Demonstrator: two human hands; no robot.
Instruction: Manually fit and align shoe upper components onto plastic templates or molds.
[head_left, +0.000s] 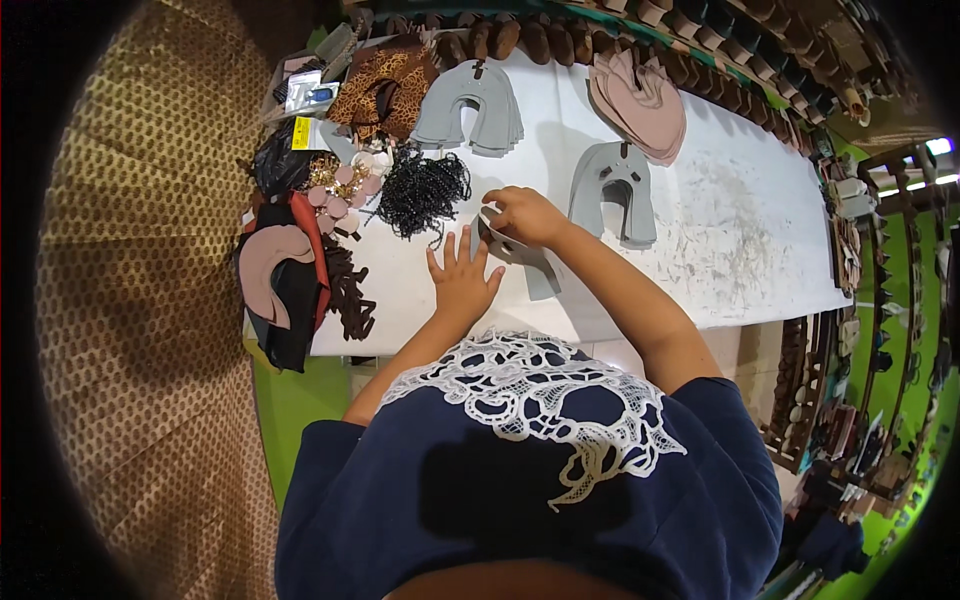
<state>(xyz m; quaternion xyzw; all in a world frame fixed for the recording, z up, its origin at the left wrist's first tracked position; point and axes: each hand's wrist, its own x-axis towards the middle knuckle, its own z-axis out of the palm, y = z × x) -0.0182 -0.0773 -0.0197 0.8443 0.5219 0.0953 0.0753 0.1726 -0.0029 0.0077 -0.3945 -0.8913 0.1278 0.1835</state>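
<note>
A grey U-shaped piece (540, 280), like a cut shoe upper, lies on the white table between my hands, one of its legs pointing toward me. My left hand (460, 283) rests with fingers spread beside it, fingertips at its left edge. Over its upper part is my right hand (528, 215), thumb and fingers pinched together near the curve. Whatever sits in that pinch is too small to make out. To the right lies a stack of similar grey pieces (587, 200) with small dark brown bits on top. Another grey stack (440, 120) is farther away.
Pink cut pieces (640, 105) lie at the far right. Left of my hands are black beaded strands (425, 190), dark brown strips (350, 295), pink discs (335, 207) and curved pink pieces (265, 270). Leopard-print material (385, 90) lies behind. Shoe lasts (505, 40) line the back edge.
</note>
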